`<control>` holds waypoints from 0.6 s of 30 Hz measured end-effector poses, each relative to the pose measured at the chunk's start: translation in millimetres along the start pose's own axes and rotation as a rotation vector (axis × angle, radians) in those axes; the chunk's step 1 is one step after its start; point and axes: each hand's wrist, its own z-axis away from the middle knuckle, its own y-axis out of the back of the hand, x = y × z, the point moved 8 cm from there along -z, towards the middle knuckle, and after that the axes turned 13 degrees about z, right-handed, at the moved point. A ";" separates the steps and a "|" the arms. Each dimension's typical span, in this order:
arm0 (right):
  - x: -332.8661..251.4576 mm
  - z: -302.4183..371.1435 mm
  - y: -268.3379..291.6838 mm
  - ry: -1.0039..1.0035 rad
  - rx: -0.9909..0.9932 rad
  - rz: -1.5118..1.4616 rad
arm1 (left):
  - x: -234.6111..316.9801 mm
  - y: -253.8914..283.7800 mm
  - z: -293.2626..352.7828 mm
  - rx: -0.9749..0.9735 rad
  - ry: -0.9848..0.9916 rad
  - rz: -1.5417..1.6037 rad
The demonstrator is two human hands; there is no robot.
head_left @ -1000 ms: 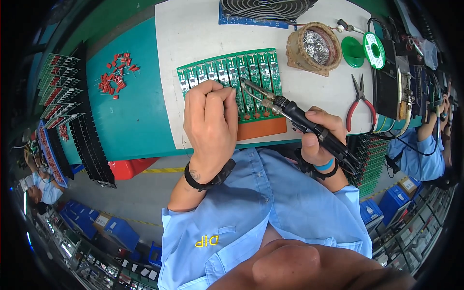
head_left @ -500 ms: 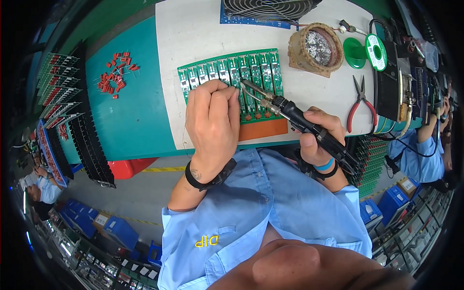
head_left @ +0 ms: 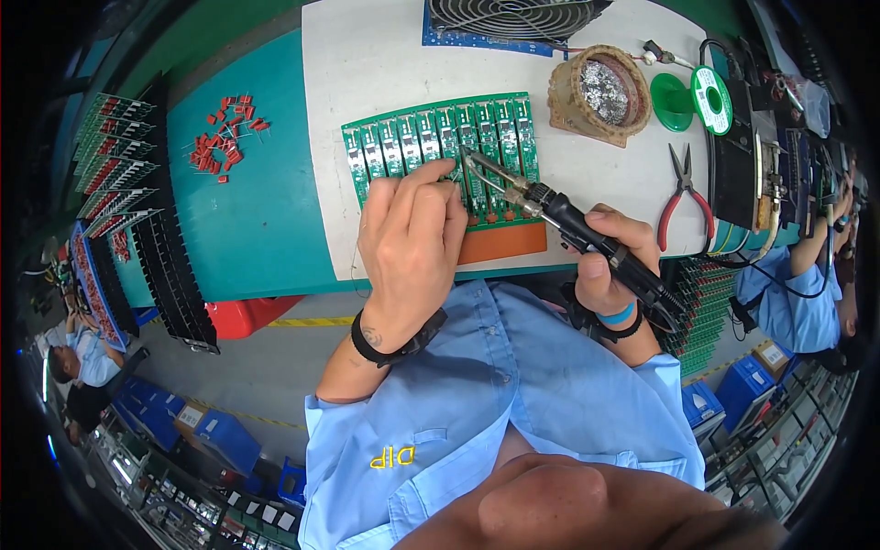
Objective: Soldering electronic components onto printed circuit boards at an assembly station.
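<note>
A panel of narrow green circuit boards (head_left: 394,142) lies side by side on the white sheet, its near edge by a brown strip (head_left: 502,244). My right hand (head_left: 610,261) is closed round the black handle of a soldering iron (head_left: 587,229), which slants up and left. The iron's tip and the thin metal tube alongside it reach the middle boards. My left hand (head_left: 410,225) rests over the panel's near left part, fingers bent and closed together just left of the tip. What its fingertips hold, if anything, is hidden.
Red components with wire leads (head_left: 220,142) lie scattered on the green mat at left, near black racks (head_left: 174,266) of boards. To the right are a brown pot (head_left: 561,101), a green solder spool (head_left: 674,103) and red-handled pliers (head_left: 683,197). A fan (head_left: 513,14) stands at the back.
The board panel has shifted slightly right. The iron's tip has moved a little to the right, and my left index finger has straightened somewhat.
</note>
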 end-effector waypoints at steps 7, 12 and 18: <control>-2.2 4.8 11.8 0.048 0.020 -0.042 | 4.6 -1.6 -1.0 -0.001 -0.034 -0.002; -2.1 5.9 11.6 0.011 0.036 -0.054 | 4.9 -0.6 -0.7 0.001 -0.032 0.017; -1.8 2.2 6.5 0.016 0.032 -0.064 | -0.2 4.7 0.1 0.037 -0.037 0.080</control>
